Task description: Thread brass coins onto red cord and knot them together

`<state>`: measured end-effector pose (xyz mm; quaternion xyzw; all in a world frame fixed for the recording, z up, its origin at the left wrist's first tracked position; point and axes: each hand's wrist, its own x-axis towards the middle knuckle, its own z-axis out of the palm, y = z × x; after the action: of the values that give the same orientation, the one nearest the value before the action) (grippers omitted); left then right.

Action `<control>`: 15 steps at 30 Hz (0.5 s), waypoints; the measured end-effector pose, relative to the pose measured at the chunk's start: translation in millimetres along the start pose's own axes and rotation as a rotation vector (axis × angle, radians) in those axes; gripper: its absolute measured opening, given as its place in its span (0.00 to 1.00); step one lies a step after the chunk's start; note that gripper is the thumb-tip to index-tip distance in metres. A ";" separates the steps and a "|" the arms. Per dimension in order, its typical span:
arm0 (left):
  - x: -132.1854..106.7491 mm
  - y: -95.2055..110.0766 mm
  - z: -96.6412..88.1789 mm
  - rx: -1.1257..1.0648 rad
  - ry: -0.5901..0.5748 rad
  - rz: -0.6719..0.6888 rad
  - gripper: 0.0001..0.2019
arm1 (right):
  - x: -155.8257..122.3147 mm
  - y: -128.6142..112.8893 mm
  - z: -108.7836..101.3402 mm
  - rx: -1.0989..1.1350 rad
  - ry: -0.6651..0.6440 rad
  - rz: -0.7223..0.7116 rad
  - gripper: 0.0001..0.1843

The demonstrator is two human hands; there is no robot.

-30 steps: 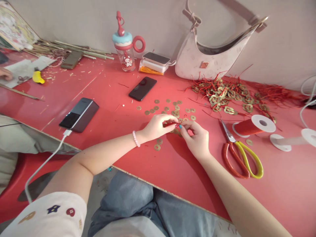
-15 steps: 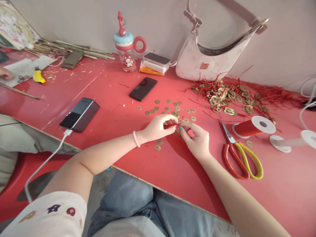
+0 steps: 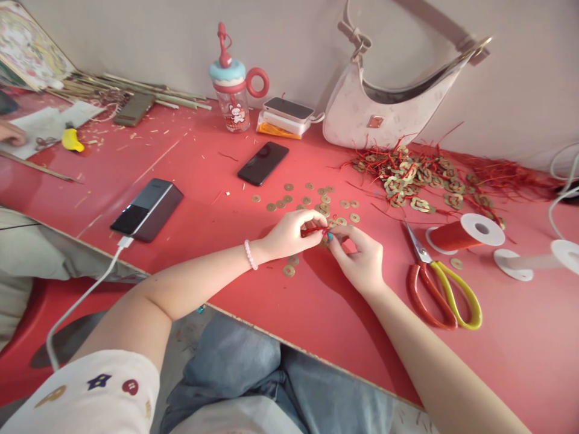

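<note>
Red cord [image 3: 312, 230] runs between my two hands, just above the red table. My left hand [image 3: 292, 234], with a pink bead bracelet [image 3: 250, 255] at the wrist, is closed on the cord. My right hand [image 3: 359, 253] pinches at the same spot, its fingertips meeting those of the left; the cord's end there is mostly hidden by the fingers. Around and beneath the hands lie several loose brass coins [image 3: 306, 201] with holes in the middle. Two more coins [image 3: 288, 271] rest nearer the table's front edge.
Scissors [image 3: 424, 256] lie open right of my hand, beside a red cord spool [image 3: 468, 233] and a bare spool [image 3: 515, 264]. Behind is a heap of corded coins [image 3: 420, 175], with a handbag [image 3: 384, 108], a cup [image 3: 233, 96] and a phone [image 3: 263, 163]. Another person's hand [image 3: 12, 134] shows far left.
Both hands stay in almost the same place, still pinching the cord. The right fingertips have shifted very slightly; the view has moved a touch.
</note>
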<state>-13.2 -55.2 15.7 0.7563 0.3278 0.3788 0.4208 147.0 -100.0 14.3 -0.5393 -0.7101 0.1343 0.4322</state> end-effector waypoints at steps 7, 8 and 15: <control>-0.6 1.4 -0.1 -0.027 -0.041 -0.035 0.04 | -0.6 -0.1 0.1 -0.017 -0.012 -0.016 0.04; -0.8 1.4 -0.2 -0.030 -0.049 -0.037 0.04 | -0.6 -0.3 0.1 -0.020 -0.009 -0.023 0.04; -1.3 1.0 -1.4 -0.024 -0.084 -0.047 0.03 | -0.8 -0.7 0.6 -0.070 0.030 -0.123 0.05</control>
<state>-14.9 -56.1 16.7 0.7584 0.3230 0.3406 0.4522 146.1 -100.8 14.1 -0.5116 -0.7395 0.0743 0.4311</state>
